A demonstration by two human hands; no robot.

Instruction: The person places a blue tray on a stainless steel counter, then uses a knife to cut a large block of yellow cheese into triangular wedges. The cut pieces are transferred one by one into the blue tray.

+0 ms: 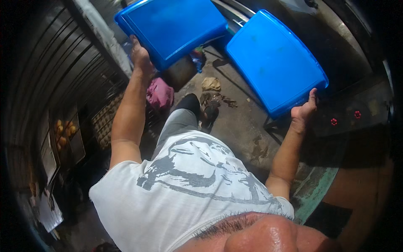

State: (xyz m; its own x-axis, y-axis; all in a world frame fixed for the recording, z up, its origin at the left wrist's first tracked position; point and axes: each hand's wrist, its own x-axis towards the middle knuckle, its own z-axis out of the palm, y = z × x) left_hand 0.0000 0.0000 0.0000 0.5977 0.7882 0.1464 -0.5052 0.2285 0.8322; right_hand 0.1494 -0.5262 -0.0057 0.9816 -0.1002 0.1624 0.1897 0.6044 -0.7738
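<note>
Gripping left blue panel [172, 29] by left edge with left hand [141, 55], right blue panel [275, 63] by near edge with right hand [305, 110], most fingers hidden; holding both above grey floor [243, 124].

"What sort of place is this?"

"A rough working area, possibly a food stall or shop; I can't tell which."

"What shows it?"

"The bare, stained floor [241, 122], with a crumpled tan scrap [211, 84] on it. Past its left edge, a bumpy tray [108, 122] like an egg tray, and yellow pieces [62, 142], perhaps food. Past its right, red knobs [333, 122]."
</note>
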